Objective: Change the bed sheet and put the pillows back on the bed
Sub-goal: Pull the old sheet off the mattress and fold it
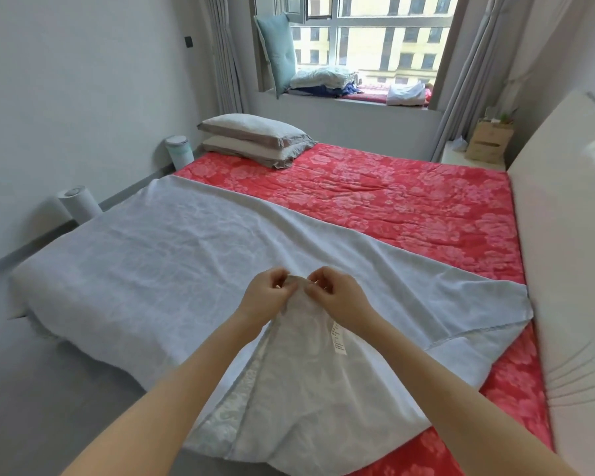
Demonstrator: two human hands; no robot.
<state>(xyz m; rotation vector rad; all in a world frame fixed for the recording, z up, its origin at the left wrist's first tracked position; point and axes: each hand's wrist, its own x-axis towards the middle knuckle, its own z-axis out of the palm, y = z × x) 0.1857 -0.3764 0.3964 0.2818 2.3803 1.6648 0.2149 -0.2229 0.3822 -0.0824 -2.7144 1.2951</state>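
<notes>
A pale blue-grey bed sheet (pixel 158 255) lies spread over the left and near part of the bed, on top of a red floral mattress cover (pixel 409 207). One corner of the sheet is lifted and folded back toward me, with a white label on its underside. My left hand (pixel 267 297) and my right hand (pixel 334 293) both pinch that raised corner, close together. Two stacked pillows (pixel 255 139) with grey borders rest on the far left corner of the bed.
A white headboard (pixel 571 235) runs along the right. Two white cylindrical bins (pixel 79 204) stand on the floor at the left wall. The window seat (pixel 354 97) at the back holds a light blue cushion and folded clothes. A nightstand with a cardboard box (pixel 488 142) is far right.
</notes>
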